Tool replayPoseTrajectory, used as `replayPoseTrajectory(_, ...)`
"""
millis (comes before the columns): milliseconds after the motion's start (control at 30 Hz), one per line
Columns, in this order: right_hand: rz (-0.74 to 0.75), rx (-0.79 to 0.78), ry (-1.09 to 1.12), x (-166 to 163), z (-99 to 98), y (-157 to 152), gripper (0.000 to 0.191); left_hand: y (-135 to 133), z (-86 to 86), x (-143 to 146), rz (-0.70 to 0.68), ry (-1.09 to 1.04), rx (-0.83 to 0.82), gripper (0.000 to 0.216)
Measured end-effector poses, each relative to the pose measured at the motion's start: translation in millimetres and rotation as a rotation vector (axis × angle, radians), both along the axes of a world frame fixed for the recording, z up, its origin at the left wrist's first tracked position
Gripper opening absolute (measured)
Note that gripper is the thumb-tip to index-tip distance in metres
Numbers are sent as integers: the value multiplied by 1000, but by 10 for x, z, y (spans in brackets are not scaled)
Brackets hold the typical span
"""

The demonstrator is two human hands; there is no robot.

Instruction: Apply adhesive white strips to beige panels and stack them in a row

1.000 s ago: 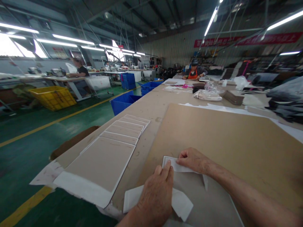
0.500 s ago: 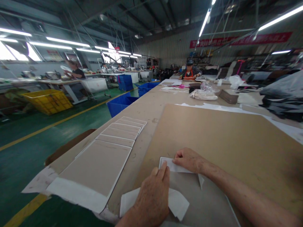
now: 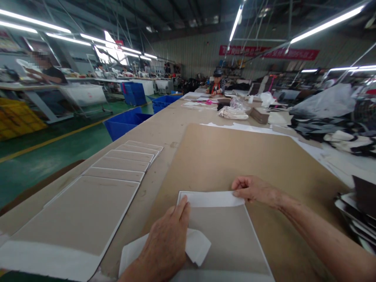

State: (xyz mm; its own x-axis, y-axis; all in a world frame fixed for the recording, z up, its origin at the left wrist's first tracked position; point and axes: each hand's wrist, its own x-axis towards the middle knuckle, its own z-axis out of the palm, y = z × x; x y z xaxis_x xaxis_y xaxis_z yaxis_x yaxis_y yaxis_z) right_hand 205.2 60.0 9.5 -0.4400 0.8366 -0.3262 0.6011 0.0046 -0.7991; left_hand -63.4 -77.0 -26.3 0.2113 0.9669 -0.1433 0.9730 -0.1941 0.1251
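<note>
A grey panel with white edges [image 3: 223,231] lies in front of me, and a white strip [image 3: 211,199] runs along its far edge. My right hand [image 3: 249,188] pinches the strip's right end at the panel's far right corner. With fingertips pressed near the left end of that strip, my left hand [image 3: 167,239] also keeps several loose white strips [image 3: 198,246] under its palm. They stick out on both sides of it. Its curled fingers are hidden below.
Left of me, several similar grey panels [image 3: 108,211] overlap in a row on the table. A large brown board [image 3: 235,156] lies under the work. Dark sheets [image 3: 364,196] are stacked at right. Blue bins [image 3: 126,122] stand on the floor; a co-worker [image 3: 217,84] is at the far end.
My right hand has slid right along the strip to the panel's corner, and the strip now lies straight across the edge. My left hand keeps pressing the left end. The view has turned right.
</note>
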Motion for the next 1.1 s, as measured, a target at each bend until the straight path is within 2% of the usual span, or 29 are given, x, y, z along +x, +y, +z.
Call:
replayPoseTrajectory(133,-80,128,-51,48,-209,-120,18,2,-27,14,1,56,-12,72)
replayPoseTrajectory(233,-95,215,-79,41,-286,-147,14,2,-48,25,4,86,-1,73)
replayPoseTrajectory(367,-98,249,-71,53,-286,-145,13,21,-42,54,20,114,-23,74)
replayPoseTrajectory(533,-115,266,-90,32,-279,-155,10,51,49,101,44,142,-109,78)
replayPoseTrajectory(700,-68,312,-132,38,-265,-152,8,52,112,114,49,146,-124,75)
replayPoseTrajectory(800,-91,512,-336,20,-218,-235,6,47,128,115,50,139,-140,74)
replayPoseTrajectory(867,-103,719,-468,-57,-204,-373,17,43,113,109,41,133,-130,74)
replayPoseTrajectory(900,-69,808,-491,-119,-209,-466,25,42,94,102,37,128,-119,75)
replayPoseTrajectory(967,115,890,-441,-277,-240,-672,37,41,37,80,23,124,-86,75)
replayPoseTrajectory(1033,344,838,-362,-430,-278,-856,49,44,-31,52,-2,128,-34,74)
replayPoseTrajectory(1100,454,707,-335,-514,-296,-974,65,49,-82,28,-26,136,14,69)
